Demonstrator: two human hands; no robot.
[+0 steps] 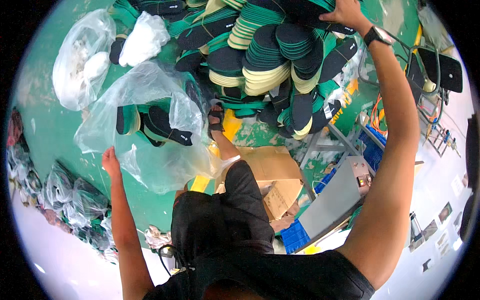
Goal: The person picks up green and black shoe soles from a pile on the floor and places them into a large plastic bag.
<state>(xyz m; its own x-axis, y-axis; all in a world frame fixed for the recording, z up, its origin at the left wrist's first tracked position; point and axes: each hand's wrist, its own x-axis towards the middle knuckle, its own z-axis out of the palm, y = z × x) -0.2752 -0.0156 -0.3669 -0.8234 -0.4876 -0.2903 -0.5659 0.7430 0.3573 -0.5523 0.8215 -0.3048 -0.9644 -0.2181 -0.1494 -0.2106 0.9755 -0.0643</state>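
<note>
My left hand (110,160) grips the edge of a large clear plastic bag (150,115) that holds a few bundles of black-and-green shoe insoles (155,125). My right hand (345,12), with a black watch on the wrist, reaches far up onto a big heap of stacked insoles (272,55) in black, green and cream, its fingers resting on a dark bundle at the top. Whether the fingers close around that bundle is hidden. My leg in black shorts and a sandalled foot (216,120) stretch toward the heap.
A green floor lies below. White-filled plastic bags (82,60) sit at the upper left, crumpled bags (75,200) at the lower left. Flattened cardboard (270,167), a grey metal machine (345,187) and blue crates (295,235) are at the right, with a black chair (440,70).
</note>
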